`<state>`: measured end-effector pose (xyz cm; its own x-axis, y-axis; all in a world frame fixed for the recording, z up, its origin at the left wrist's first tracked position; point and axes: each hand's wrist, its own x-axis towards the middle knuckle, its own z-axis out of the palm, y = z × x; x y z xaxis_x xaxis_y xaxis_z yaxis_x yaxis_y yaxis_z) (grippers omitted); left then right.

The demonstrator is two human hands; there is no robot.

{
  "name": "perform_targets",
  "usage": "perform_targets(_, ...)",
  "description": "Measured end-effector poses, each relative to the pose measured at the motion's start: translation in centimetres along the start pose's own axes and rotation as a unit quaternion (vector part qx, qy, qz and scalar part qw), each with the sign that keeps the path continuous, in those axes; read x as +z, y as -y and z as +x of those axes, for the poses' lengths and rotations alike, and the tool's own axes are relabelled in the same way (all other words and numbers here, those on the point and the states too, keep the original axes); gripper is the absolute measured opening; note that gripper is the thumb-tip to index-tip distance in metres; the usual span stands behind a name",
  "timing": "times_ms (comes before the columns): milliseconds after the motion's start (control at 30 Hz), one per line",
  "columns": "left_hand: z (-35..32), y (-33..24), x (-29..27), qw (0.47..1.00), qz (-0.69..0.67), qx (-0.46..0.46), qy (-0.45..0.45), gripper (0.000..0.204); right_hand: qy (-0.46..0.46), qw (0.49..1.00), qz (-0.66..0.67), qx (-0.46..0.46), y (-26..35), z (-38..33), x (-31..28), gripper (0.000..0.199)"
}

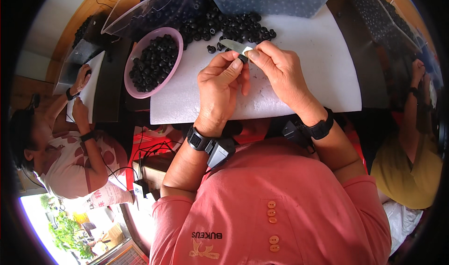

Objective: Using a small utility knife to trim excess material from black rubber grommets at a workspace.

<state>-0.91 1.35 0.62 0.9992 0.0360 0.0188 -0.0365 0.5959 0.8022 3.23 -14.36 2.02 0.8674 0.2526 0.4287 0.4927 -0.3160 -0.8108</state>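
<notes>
My left hand (216,87) pinches a small black round piece (242,58) between thumb and fingers. My right hand (283,74) is closed round a small knife (233,45); its pale blade points left, just above the black piece. Whether the edge touches the piece I cannot tell. Both hands are over a white foam board (322,70). Beyond them lies a loose heap of small black ring-like pieces (236,27), some showing a hole. On the left a pink bowl (144,95) is filled with similar pieces.
Clear plastic bins (276,0) stand along the far edge; another bin (381,14) of black pieces is at far right. At left a co-worker (79,157) works at a white board (89,89); another person (407,162) sits at right. Cables (159,145) hang below the table's left.
</notes>
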Motion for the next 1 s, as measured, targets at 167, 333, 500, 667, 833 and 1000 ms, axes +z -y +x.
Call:
perform_targets(167, -0.1, 0.2, 0.4, 1.0, -0.006, -0.001, -0.018, 0.014, 0.0, 1.0, 0.005, 0.003, -0.2, 0.0, 0.0, 0.031)
perform_targets(333, 0.1, 0.3, 0.5, 0.999, -0.019, -0.012, -0.024, 0.014, 0.004, 1.0, -0.007, -0.018, -0.4, 0.1, 0.1, 0.029)
perform_targets(500, 0.1, 0.3, 0.3, 0.999, -0.02, -0.025, -0.033, 0.012, 0.008, 0.999, -0.009, -0.032, -0.3, 0.1, 0.1, 0.028)
perform_targets(667, 0.2, 0.2, 0.3, 0.999, -0.022, -0.03, -0.033, 0.011, 0.03, 0.999, -0.006, -0.023, -0.5, 0.0, -0.1, 0.027)
perform_targets(833, 0.4, 0.0, 0.6, 0.999, -0.011, -0.035, -0.034, 0.015, 0.009, 0.997, 0.023, -0.073, -0.5, -0.5, 0.4, 0.026)
perform_targets(1000, 0.8, 0.3, -0.2, 0.997, -0.058, -0.039, 0.032, 0.023, -0.031, 0.977, 0.205, 0.06, -0.6, -0.1, -0.7, 0.027)
